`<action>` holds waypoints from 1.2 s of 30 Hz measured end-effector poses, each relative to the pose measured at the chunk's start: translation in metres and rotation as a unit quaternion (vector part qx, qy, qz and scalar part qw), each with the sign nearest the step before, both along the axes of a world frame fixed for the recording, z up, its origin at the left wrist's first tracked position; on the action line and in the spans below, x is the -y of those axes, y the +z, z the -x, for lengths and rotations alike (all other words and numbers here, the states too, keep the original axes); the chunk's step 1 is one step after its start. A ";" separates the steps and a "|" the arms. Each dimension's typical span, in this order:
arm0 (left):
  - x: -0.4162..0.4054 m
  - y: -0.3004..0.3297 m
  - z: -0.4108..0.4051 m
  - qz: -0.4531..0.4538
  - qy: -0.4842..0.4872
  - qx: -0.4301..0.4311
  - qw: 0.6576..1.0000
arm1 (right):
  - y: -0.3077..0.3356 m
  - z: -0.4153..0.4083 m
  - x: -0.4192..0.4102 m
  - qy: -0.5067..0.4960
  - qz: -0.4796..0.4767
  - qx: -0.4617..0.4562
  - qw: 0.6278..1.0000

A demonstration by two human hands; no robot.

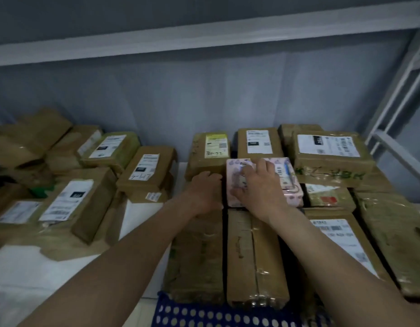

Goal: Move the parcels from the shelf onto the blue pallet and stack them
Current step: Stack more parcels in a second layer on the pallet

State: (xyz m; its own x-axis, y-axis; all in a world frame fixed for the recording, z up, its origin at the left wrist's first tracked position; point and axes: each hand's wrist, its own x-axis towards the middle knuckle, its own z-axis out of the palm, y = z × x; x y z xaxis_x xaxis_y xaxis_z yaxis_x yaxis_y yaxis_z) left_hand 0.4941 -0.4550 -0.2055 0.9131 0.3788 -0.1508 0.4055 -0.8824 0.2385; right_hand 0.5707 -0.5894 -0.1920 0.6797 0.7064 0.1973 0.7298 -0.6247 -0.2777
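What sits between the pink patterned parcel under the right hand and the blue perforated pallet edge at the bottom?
In the head view, a long brown taped cardboard parcel fills the stretch between the pink patterned parcel and the blue perforated pallet.

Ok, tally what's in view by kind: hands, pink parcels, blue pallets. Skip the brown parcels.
hands: 2, the left hand and the right hand
pink parcel: 1
blue pallet: 1
Total: 4
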 end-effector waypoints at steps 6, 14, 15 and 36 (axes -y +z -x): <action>-0.037 0.001 0.086 0.044 0.146 0.013 0.988 | -0.006 0.047 -0.051 0.136 0.048 -0.060 0.988; -0.058 -0.009 0.205 0.031 0.277 -0.018 0.960 | -0.022 0.133 -0.117 0.298 0.083 -0.125 0.943; -0.059 -0.010 0.216 0.037 0.287 -0.016 0.957 | -0.026 0.142 -0.122 0.314 0.090 -0.126 0.937; -0.189 -0.028 0.341 0.068 0.388 0.093 0.914 | -0.058 0.258 -0.205 0.250 0.098 -0.326 0.907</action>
